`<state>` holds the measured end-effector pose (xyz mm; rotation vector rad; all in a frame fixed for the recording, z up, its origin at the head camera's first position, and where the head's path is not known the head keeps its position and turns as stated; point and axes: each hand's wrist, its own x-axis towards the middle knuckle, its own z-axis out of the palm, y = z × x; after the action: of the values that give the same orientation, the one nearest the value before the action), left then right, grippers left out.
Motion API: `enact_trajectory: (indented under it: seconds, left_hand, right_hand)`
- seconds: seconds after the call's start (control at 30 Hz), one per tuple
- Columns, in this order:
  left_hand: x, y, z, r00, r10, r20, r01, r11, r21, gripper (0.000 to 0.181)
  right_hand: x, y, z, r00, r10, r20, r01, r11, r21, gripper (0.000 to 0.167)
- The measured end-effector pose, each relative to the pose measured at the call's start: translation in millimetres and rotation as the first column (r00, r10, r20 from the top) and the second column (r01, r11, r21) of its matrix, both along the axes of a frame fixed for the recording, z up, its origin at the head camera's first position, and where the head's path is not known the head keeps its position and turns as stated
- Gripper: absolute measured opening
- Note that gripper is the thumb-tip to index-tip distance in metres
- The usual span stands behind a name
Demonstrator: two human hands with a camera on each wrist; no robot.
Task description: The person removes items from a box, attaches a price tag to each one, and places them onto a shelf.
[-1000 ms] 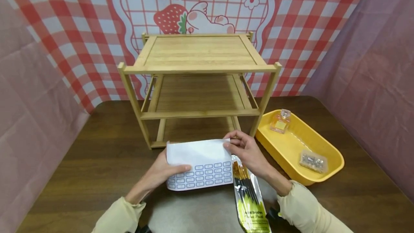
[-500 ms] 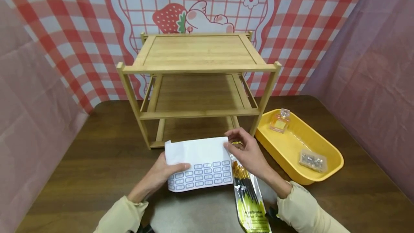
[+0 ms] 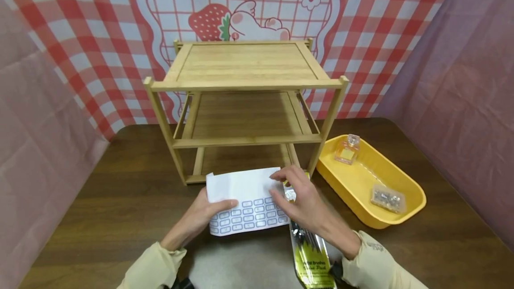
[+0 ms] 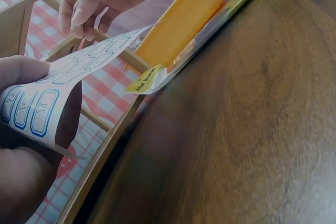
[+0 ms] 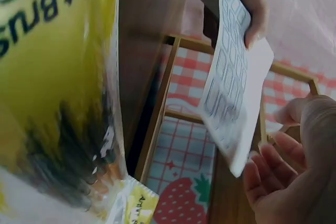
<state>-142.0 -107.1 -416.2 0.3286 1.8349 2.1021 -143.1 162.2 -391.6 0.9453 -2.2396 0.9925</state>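
Note:
My left hand [image 3: 196, 213] grips a white sticker sheet [image 3: 245, 186] by its left end, thumb on top. Rows of blue-framed labels with small numbers cover its lower part, and in the left wrist view the sheet [image 4: 79, 61] bends round at the held end. My right hand [image 3: 303, 200] hovers at the sheet's right edge, thumb and forefinger apart. From the right wrist view, those fingers [image 5: 273, 166] are beside the paper and pinch nothing. Under the right hand lies a shiny yellow-green pack of artist brushes [image 3: 311, 260], partly covered by that hand.
A three-tier wooden shelf [image 3: 249, 63] stands behind the hands. To its right is a yellow basin [image 3: 363, 179] with a perfume bottle [image 3: 347, 150] and a small clear box of metal bits [image 3: 388, 199]. A checked cloth [image 3: 369, 35] hangs behind.
My right hand has let go of the sheet's right edge; its thumb and forefinger have spread and moved slightly left over the paper. The left hand keeps its hold.

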Motion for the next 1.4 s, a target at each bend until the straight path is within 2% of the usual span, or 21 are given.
enact_trajectory:
  seconds: [0.17,0.33,0.6,0.9,1.4]
  left_hand:
    - [0.0,2.3,1.1,1.000,0.000,-0.011,0.000,1.000,-0.005,0.039]
    - [0.3,5.2,1.9,1.000,0.004,-0.015,-0.004,1.000,-0.005,0.041]
    - [0.1,12.0,1.2,0.999,-0.016,-0.044,0.017,1.000,0.017,0.039]
    - [2.0,10.2,-0.5,0.999,-0.014,-0.038,0.014,1.000,0.014,0.040]
    - [1.9,11.0,-0.8,0.998,-0.051,-0.034,0.053,0.998,0.031,0.043]
  right_hand:
    - [6.0,-8,0.4,0.997,0.072,-0.017,-0.071,0.995,0.077,0.027]
    - [10.0,-14,-0.9,0.995,0.102,-0.025,-0.097,0.985,0.139,0.027]
    - [14.4,-16,-5.0,0.996,0.063,-0.060,-0.049,0.975,0.218,0.028]
    - [16.7,-21,-7.8,0.992,0.061,-0.107,-0.034,0.971,0.236,0.029]
    - [16.7,-23,-11.0,0.981,0.057,-0.183,-0.018,0.978,0.209,0.022]
